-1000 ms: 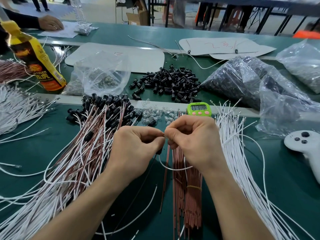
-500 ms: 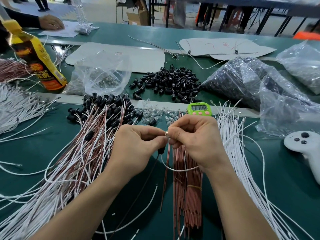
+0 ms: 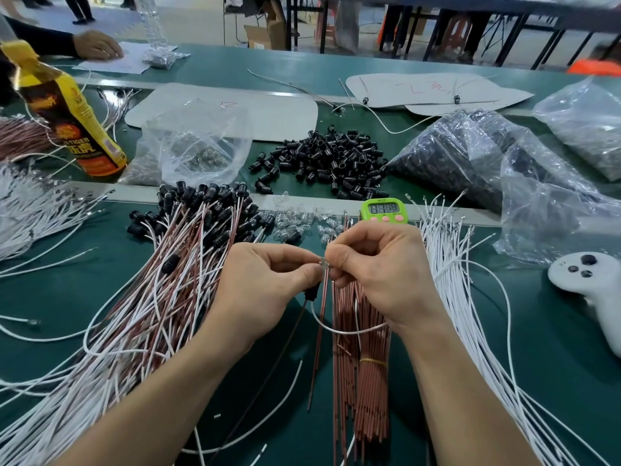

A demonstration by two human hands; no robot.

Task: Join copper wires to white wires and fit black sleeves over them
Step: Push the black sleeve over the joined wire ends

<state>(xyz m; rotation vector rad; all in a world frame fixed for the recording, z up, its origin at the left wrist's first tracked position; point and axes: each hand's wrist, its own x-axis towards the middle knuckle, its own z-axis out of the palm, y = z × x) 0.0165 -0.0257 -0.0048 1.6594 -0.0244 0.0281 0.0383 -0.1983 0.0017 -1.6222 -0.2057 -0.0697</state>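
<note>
Both hands meet above the middle of the green table [image 3: 554, 381], curled, thumbs and forefingers pressed tip to tip. The left hand [image 3: 265, 287] and the right hand [image 3: 379, 274] pinch a small metal tip [image 3: 323, 263] between them. It may be a crimp where the two wires join, but it is too small to be sure.

A copper wire [image 3: 317, 334] hangs from the pinch. Its long axis runs far to near, and its free end points toward the near edge, leaning slightly left. A white wire [image 3: 349, 331] curves from below the pinch in a loop to the right, under the right wrist. A black sleeve [image 3: 311, 292] sits just under the left thumb.

A second ago the fingertips covered the tip; now it shows bare between them. The hands have stayed in place.

The bundle of copper wires [image 3: 369, 391] lies just below the hands, loose white wires [image 3: 470, 314] to the right, finished wires [image 3: 151, 297] to the left, and a heap of black sleeves [image 3: 322, 159] and a green timer [image 3: 383, 210] farther off.
</note>
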